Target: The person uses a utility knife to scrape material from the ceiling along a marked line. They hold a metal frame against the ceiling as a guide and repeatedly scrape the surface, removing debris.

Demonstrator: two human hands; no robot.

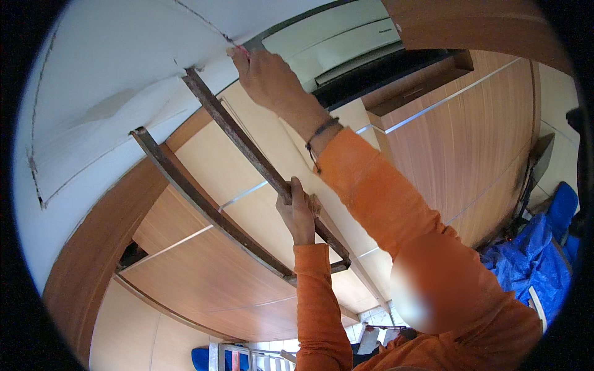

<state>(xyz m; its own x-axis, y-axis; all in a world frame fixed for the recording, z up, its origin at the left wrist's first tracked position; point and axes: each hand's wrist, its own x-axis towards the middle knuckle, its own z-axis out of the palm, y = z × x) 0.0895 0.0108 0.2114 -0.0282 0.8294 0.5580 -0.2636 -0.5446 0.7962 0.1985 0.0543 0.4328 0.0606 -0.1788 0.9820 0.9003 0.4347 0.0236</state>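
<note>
My left hand grips one bar of a rusty metal frame, thumb up along it. The frame's two long bars run up to the white ceiling panel; a short crosspiece joins their lower ends. Higher up, my right hand is pressed near the ceiling, closed around a small red object mostly hidden by the fingers. The object meets a dark cut line in the panel. More dark lines and a grey smudge mark the panel.
A wall air conditioner sits close beside my right hand. Wood-panelled cabinets line the wall. Below are a blue tarpaulin, a blue chair back and what looks like a metal ladder.
</note>
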